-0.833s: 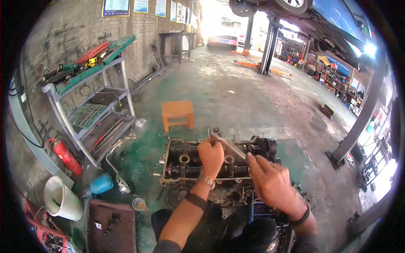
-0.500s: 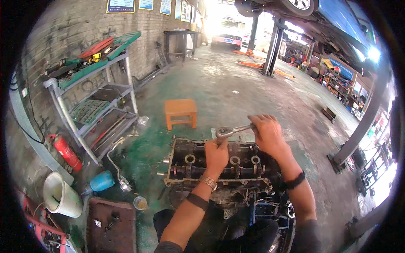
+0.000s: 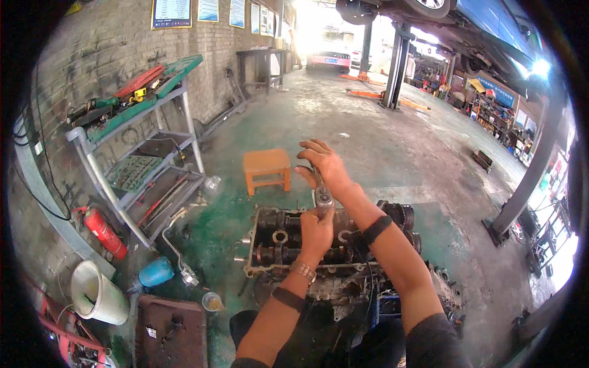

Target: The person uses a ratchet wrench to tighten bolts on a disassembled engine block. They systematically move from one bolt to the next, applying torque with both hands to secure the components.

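A ratchet wrench point(image 3: 323, 197) stands over the cylinder head point(image 3: 264, 228) of an engine, its round head at the near end and its handle pointing away from me. My left hand point(image 3: 316, 235) is closed around the part just under the ratchet head, holding it above the engine; whatever connects below is hidden by the fist. At the far end, my right hand point(image 3: 328, 168) has the handle against its palm and thumb, the fingers loosely bent and partly spread. Dark camshafts and round cap rings show along the engine top. My right forearm covers part of it.
An orange stool point(image 3: 267, 161) stands beyond the engine. To the left are a tool cart point(image 3: 138, 141), a fire extinguisher point(image 3: 103, 233), a white bucket point(image 3: 98, 293), a blue bottle point(image 3: 156, 272) and a brown tray point(image 3: 170, 328). A lift post point(image 3: 399, 67) and raised car stand far right.
My right hand has swung the ratchet handle leftward, from pointing right to pointing away from me. My left hand stays at the ratchet head. The view has shifted slightly.
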